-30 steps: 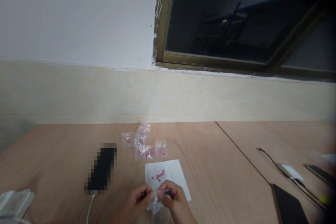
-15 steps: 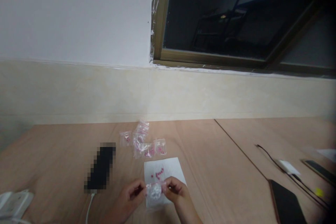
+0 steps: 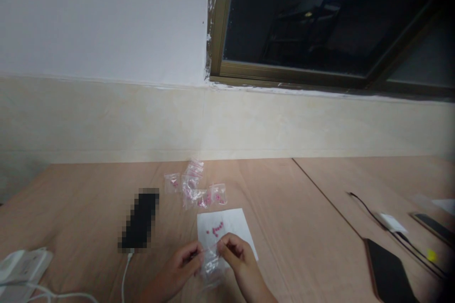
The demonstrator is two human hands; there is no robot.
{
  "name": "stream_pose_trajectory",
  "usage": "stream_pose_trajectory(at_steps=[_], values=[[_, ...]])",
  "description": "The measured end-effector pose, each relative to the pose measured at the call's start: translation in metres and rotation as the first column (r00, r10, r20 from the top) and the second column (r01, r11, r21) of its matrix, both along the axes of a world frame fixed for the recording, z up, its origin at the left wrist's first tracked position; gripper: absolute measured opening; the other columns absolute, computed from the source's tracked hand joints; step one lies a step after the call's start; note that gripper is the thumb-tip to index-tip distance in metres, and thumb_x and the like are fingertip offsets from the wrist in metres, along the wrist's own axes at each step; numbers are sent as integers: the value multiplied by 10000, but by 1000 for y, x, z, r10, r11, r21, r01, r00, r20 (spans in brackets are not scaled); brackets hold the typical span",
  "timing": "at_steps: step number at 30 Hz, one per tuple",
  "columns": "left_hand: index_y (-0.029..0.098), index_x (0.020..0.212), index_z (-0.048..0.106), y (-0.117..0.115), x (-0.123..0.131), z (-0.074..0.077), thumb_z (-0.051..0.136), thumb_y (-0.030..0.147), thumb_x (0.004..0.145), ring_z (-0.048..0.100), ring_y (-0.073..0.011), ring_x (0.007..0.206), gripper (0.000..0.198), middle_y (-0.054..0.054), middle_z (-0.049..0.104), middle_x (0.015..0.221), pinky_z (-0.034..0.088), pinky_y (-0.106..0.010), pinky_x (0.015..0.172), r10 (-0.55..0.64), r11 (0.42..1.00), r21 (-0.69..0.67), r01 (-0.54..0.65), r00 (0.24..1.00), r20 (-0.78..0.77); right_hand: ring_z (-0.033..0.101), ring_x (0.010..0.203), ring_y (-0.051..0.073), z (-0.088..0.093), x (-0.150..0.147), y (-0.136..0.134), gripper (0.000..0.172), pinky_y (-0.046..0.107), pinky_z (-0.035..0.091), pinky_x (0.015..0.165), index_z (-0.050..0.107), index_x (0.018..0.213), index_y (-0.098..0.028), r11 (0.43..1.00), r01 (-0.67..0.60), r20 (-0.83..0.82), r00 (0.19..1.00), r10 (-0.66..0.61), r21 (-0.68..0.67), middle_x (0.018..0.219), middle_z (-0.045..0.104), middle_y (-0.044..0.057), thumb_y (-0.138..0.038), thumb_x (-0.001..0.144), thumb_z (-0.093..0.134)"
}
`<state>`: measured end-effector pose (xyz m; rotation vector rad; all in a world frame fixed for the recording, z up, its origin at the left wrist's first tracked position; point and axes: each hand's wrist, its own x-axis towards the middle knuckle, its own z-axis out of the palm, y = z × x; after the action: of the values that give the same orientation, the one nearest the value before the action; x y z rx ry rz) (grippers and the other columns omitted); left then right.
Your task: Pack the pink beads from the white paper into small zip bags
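Small clear bag point(image 3: 210, 265): thin, crinkly see-thru plastic w/ glare, at near edge of white paper sheet point(image 3: 236, 222), partly over it. My left hand point(image 3: 181, 265) & right hand point(image 3: 237, 256) each pinch its top edge, fingers tight. Tiny pink beads point(image 3: 215, 231) lie on the sheet; more bags point(image 3: 195, 189) lie just beyond it. What's in the bag: too blurred to tell.

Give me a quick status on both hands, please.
Left hand and right hand pinch small clear bag at its top. Pink beads loose on white paper just beyond. More bags farther back.
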<state>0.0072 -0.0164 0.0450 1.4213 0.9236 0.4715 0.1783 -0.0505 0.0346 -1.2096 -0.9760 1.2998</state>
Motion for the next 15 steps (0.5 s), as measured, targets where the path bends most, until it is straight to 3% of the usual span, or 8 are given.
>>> stream_pose_trajectory(at_steps=[8,11,15], values=[[180,648,493,5,17,3,475,569,768,376,-132,643,407,38,410,638,315,-227,598,10,999,35,-11,1000,26,468,640,141,2,-7,5,308,255,355,614,563,654,-171,996,-72,80,995,67,57,636,525,-2,-462,750,585],[177,633,492,5,19,5,495,550,764,369,-132,634,395,40,397,623,307,-233,595,-2,998,59,1,1000,6,447,606,131,-1,-8,3,316,243,346,579,534,639,-177,998,-31,71,997,27,61,606,499,-17,-473,711,619],[177,650,505,2,12,4,528,516,753,383,-128,620,355,45,405,616,306,-233,589,10,1000,-8,-10,1000,4,430,573,125,-4,-4,-2,337,240,339,562,500,602,-180,994,91,67,993,-95,60,567,469,-27,-480,693,625]])
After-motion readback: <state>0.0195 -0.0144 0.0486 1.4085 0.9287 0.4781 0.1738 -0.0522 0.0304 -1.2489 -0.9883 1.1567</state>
